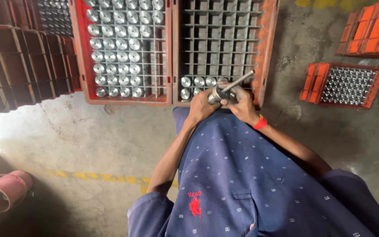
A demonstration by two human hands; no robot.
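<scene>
Underfoot, stained concrete floor [88,140]; yellow line [101,177]; red crates [80,52] around.

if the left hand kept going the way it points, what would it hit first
Probably the metal part that the left hand already grips with the right hand; beyond it, the red crate with its few shiny cylinders. Depth is unclear.

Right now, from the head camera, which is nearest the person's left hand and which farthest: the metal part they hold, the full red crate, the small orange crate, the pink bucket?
1. Metal part: held in the left hand.
2. Full red crate: up and left.
3. Small orange crate: far right.
4. Pink bucket: bottom left corner.
</scene>
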